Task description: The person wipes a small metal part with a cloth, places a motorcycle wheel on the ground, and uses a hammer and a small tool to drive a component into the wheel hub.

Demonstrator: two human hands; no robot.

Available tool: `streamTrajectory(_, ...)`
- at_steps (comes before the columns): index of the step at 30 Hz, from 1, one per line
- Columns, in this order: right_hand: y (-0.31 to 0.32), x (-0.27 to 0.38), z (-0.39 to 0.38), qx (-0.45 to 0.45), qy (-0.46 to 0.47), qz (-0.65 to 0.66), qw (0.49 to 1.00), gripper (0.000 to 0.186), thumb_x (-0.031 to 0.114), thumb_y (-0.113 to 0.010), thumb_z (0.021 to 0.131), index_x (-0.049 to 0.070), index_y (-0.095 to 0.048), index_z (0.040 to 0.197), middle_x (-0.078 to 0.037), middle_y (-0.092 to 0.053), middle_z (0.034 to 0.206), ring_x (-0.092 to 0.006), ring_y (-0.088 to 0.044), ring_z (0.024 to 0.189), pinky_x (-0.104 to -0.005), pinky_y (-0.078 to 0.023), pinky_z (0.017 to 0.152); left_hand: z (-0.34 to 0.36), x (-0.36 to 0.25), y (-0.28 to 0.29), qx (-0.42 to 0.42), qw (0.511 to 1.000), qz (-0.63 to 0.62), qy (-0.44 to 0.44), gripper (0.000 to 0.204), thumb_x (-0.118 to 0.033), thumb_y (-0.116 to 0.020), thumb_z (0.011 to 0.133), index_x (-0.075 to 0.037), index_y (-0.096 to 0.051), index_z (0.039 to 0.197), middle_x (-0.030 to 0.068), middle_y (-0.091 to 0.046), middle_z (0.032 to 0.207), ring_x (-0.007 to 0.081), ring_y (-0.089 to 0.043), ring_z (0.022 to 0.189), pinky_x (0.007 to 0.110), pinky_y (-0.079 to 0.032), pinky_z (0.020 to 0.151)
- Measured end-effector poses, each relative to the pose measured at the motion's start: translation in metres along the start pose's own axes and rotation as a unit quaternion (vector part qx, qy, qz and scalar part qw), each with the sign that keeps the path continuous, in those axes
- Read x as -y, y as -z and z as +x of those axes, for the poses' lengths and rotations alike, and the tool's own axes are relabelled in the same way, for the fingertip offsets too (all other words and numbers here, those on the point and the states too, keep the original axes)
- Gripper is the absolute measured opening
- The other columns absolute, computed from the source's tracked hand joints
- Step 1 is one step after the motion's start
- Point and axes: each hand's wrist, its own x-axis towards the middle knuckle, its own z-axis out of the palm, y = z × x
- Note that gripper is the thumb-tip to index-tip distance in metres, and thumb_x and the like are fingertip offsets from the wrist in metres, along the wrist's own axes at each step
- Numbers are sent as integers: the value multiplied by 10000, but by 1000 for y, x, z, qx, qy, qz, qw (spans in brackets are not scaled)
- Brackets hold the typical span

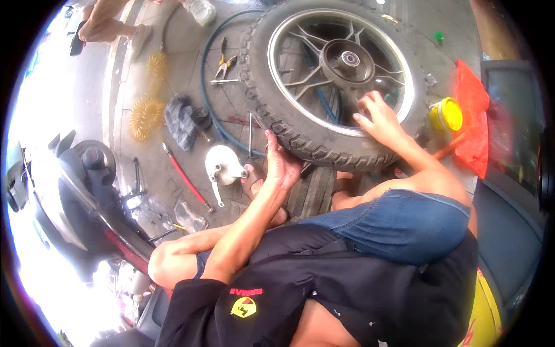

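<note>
A motorcycle wheel with a knobbly black tyre and a silver spoked rim leans in front of me, its hub facing up. Against the tread on its near left side rests my left hand, thumb raised and palm to the rubber; the fingers under the tyre are partly hidden. My right hand reaches over the near right part of the rim, fingers bent and apart, with nothing visible between them. Close to my left hand lie a thin metal rod and a white brake plate with a lever.
Pliers, a blue hose, a coiled yellow hose, a dark cloth and a red hose lie leftward. A motorcycle stands far left. A yellow tub and red-orange sheet are right. Another person's legs show top left.
</note>
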Motion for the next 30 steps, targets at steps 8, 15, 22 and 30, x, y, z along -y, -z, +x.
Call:
streamTrajectory(8, -52, 3, -20, -65, -5, -80, 995, 411, 212, -709, 791, 36, -592, 1143, -173, -503, 1203, -371, -532, 1088, -447, -478, 897, 23, 3, 62, -20, 1000, -13, 20, 1108, -822, -506, 734, -43, -269, 1486, 134, -264, 1552, 329, -255, 1415, 510, -151, 1175)
streamTrajectory(15, -51, -15, -11, -22, -13, 8, 1000, 316, 193, -690, 808, 43, -600, 1071, -133, -525, 1157, -364, -565, 1055, -438, -473, 871, 23, -97, 148, -237, 745, 621, -57, 506, -439, -587, 899, -18, -593, 1179, 124, -675, 1016, 249, -635, 867, 379, -510, 777)
streamTrajectory(22, -53, -29, -7, -12, 0, -64, 998, 307, 215, -661, 841, 29, -587, 1073, -145, -568, 1041, -344, -573, 1005, -429, -458, 853, 90, -186, 107, -181, 578, 760, -235, 353, -252, -630, 817, -83, -673, 1125, 137, -716, 937, 247, -700, 838, 327, -530, 779)
streamTrajectory(30, -38, -43, -9, 110, -22, -211, 971, 424, 439, -555, 911, 16, -566, 941, -197, -655, 888, -380, -610, 868, -477, -446, 775, 148, -135, 108, -173, 398, 879, -195, 327, -237, -603, 798, -57, -601, 1072, 184, -651, 1048, 401, -605, 1036, 482, -485, 871)
